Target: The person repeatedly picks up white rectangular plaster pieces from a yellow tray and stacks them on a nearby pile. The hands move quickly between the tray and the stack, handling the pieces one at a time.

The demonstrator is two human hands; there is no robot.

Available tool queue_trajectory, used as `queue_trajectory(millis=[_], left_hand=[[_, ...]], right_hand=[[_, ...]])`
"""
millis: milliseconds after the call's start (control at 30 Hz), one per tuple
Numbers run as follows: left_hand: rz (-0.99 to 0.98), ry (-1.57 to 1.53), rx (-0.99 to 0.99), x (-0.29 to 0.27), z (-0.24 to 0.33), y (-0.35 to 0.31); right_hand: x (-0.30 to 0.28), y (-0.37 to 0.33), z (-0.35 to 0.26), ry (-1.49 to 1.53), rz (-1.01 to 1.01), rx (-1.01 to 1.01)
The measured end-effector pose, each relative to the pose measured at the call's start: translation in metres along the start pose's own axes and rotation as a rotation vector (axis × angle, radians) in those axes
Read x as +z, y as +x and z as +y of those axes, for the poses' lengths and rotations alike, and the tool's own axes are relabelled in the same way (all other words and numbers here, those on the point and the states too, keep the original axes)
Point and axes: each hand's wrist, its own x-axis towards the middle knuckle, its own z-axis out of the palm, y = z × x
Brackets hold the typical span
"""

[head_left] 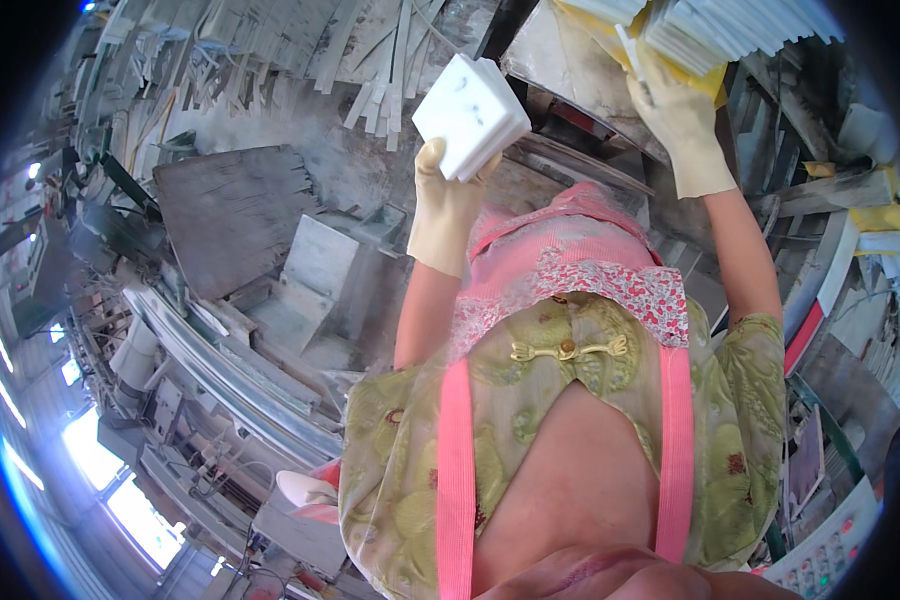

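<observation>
A short stack of white square tiles (467, 118) is gripped in my left hand (440, 200), which wears a cream rubber glove. The thumb lies on the stack's near face, which bears a few dark smudges; the other fingers are mostly hidden behind it. My right hand (678, 125), gloved alike, reaches to the far right. Its fingers are closed around a thin white piece (628, 48), seen nearly edge-on, that looks like a single tile. Beside that hand, rows of white tiles (735, 28) lie over a yellow sheet (707, 83).
A dusty board (580, 75) lies between my hands. Long pale strips (390, 75) are heaped at the far side. To the left are a worn brown board (232, 215), a grey box-like block (320, 255) and long metal rails (240, 375).
</observation>
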Motion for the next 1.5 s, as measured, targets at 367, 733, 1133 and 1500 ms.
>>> queue_trajectory(millis=[367,733,1133,1500], left_hand=[[-0.22,0.009,-0.077,-0.011,-0.014,-0.001],[-0.175,-0.201,-0.162,-0.015,-0.015,0.003],[-0.169,-0.131,-0.047,-0.031,0.0,-0.011],[-0.023,0.278,0.071,-0.017,0.024,-0.028]], right_hand=[[-0.02,0.021,0.015,0.46,0.076,-0.023],[-0.016,0.008,-0.004,0.127,-0.141,-0.27],[-0.012,0.011,0.012,0.221,-0.221,-0.247],[-0.033,0.016,0.036,0.433,-0.328,0.038]])
